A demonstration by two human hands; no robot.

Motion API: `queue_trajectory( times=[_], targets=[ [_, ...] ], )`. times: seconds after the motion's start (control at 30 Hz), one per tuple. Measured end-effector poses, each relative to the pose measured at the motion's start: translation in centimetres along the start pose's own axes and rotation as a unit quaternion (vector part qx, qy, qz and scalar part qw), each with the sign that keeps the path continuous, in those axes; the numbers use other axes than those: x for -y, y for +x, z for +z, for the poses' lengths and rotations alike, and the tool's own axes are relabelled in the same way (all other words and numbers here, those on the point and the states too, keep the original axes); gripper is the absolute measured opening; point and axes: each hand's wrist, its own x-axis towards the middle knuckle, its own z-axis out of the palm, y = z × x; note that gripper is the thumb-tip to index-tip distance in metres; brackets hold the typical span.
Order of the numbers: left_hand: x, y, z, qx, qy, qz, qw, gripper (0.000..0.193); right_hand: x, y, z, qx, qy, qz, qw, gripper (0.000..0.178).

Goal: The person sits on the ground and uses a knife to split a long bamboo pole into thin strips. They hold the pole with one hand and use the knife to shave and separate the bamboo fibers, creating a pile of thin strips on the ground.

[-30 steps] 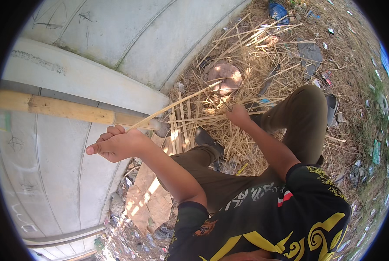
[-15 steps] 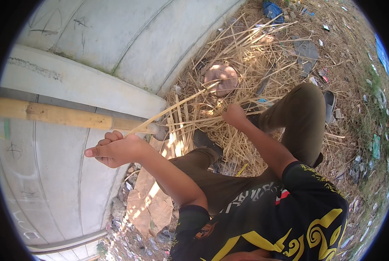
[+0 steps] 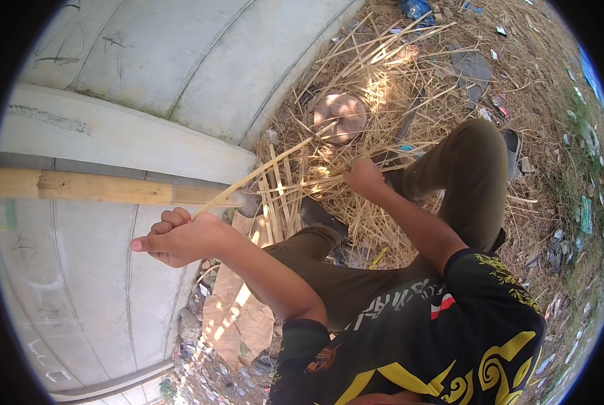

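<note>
My left hand (image 3: 177, 236) is closed on one end of a long, thin bamboo strip (image 3: 251, 177), its thumb pointing left. From there the strip slants up and right; its far end lies over the top of a round chopped wooden block (image 3: 340, 118). My right hand (image 3: 364, 177) is a fist just below and right of the block, low over the loose strips. What sits inside that fist is hidden. Past it, a long dark flat piece (image 3: 411, 118), like a blade, lies among the shavings; whether it connects to my fist I cannot tell.
Split strips (image 3: 376, 57) and shavings litter the ground around the block. A thick bamboo pole (image 3: 106, 187) and a grey concrete wall (image 3: 173, 61) stand at left. Flattened cardboard (image 3: 238, 317) lies beside my leg. A blue plastic bag (image 3: 416, 12) is at the far side.
The view has shifted slightly. The strip's far end sits a little further left on the block's near edge. Both hands keep nearly the same pose.
</note>
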Motion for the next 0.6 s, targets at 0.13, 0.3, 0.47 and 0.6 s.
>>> queue_trajectory(
  times=[0.13, 0.3, 0.47, 0.6],
  targets=[
    [-0.2, 0.2, 0.3, -0.002, -0.008, -0.005, 1.000, 0.062, 5.2, -1.1, -2.2, -0.011, 0.011, -0.228, 0.973, 0.029],
    [-0.6, -0.8, 1.7, 0.015, -0.046, -0.013, 0.999, 0.058, -2.2, 2.1, 1.7, 0.022, -0.038, 0.067, 0.997, 0.026],
    [-0.5, -0.5, 0.2, 0.038, -0.030, 0.002, 0.999, 0.049, -0.3, -1.5, 1.0, 0.105, -0.012, 0.067, 0.992, 0.033],
    [-0.6, -1.1, 0.7, 0.064, -0.011, 0.011, 0.998, 0.045, 4.7, -2.0, 0.6, 0.030, 0.013, -0.016, 0.999, 0.030]
  ],
)
